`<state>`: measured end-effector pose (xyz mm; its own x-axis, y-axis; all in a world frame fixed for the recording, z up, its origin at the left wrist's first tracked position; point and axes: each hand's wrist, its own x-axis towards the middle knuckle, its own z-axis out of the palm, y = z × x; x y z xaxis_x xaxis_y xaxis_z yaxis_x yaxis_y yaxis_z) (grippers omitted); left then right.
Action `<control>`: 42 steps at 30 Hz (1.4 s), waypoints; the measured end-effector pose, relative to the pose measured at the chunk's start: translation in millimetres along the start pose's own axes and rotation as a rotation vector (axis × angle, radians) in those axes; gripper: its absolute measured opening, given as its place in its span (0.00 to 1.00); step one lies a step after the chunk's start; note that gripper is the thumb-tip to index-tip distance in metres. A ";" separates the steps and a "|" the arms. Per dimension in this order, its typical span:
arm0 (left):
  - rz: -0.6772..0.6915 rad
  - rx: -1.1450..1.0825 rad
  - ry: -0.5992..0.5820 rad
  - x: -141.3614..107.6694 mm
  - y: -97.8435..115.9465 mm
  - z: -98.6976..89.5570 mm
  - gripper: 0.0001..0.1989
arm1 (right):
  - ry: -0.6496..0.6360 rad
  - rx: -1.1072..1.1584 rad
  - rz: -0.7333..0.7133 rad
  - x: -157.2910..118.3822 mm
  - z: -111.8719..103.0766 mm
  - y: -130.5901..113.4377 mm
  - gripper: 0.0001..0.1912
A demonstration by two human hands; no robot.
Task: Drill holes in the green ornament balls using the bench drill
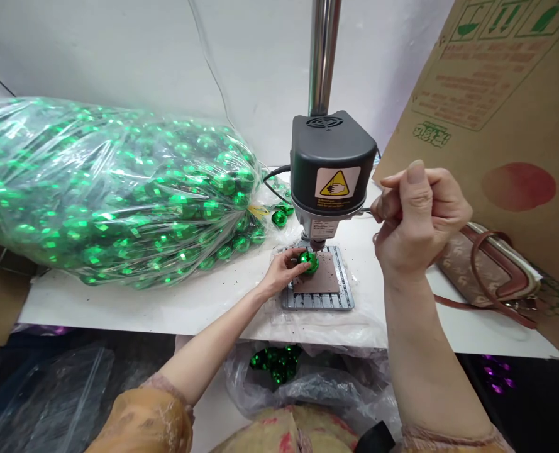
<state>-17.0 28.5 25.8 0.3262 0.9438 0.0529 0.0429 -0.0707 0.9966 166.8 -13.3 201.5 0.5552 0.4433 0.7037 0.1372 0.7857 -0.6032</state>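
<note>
one left hand [283,270] and one right hand [420,217] are working — one drill press [329,170] is standing over one green bauble [309,262], one loose bauble [279,218] is lying beside one clear plastic bag [109,189] — and one handbag [487,267] is sitting alongside.

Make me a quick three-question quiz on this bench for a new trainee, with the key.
1. True or false: the left hand holds a green ball on the metal base of the bench drill.
2. Which hand is raised beside the drill?
3. What holds the big pile of green balls?

Key:
1. True.
2. The right hand.
3. A clear plastic bag.
</note>
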 end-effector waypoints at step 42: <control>0.190 0.335 -0.005 -11.6 -11.3 18.4 0.23 | 0.015 0.091 -0.244 -28.7 -15.8 19.0 0.13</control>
<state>-3.9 12.4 12.8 0.3628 0.9021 0.2338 0.2875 -0.3469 0.8927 166.4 -17.9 163.9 0.5265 0.2297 0.8186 0.1944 0.9048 -0.3789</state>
